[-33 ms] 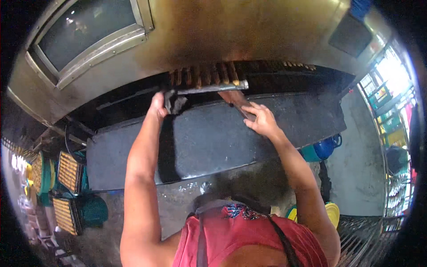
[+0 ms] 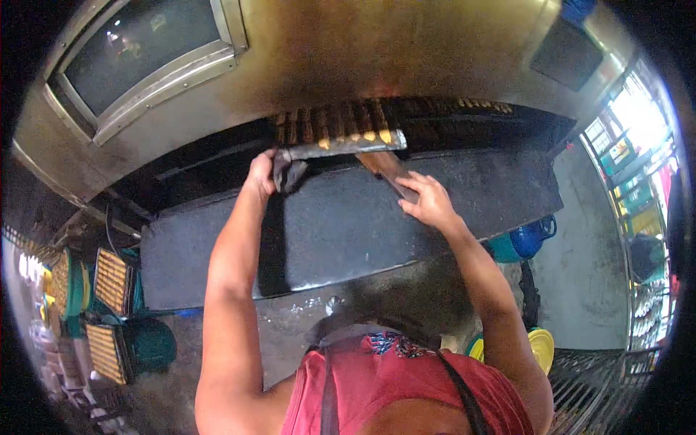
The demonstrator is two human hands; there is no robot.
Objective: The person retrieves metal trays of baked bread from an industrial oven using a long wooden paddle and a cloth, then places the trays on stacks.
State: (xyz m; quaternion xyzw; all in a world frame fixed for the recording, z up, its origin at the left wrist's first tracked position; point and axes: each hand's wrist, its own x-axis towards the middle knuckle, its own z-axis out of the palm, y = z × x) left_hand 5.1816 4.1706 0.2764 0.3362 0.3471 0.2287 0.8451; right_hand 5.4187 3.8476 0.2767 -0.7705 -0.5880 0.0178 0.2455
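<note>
My left hand [image 2: 262, 174] is closed on a dark folded cloth [image 2: 288, 174] at the left end of a long metal tray [image 2: 341, 146]. The tray's dark slats carry rows of pieces [image 2: 384, 135], golden at the near edge, inside a low oven opening [image 2: 449, 127]. My right hand [image 2: 424, 197] grips a flat brown wooden paddle [image 2: 391, 170], whose far end reaches under the tray's right part. Below both hands lies a dark metal shelf [image 2: 348, 239].
A steel oven front [image 2: 326, 51] with a window [image 2: 145, 51] spans above. At lower left are racks of baked pieces [image 2: 112, 283] and green tubs [image 2: 152, 341]. Right are blue containers [image 2: 529, 239], yellow tubs [image 2: 542, 350] and a bright barred opening [image 2: 638, 116].
The tray has shifted very slightly toward me, showing more golden pieces along its edge. My right hand and the paddle have moved slightly down with it.
</note>
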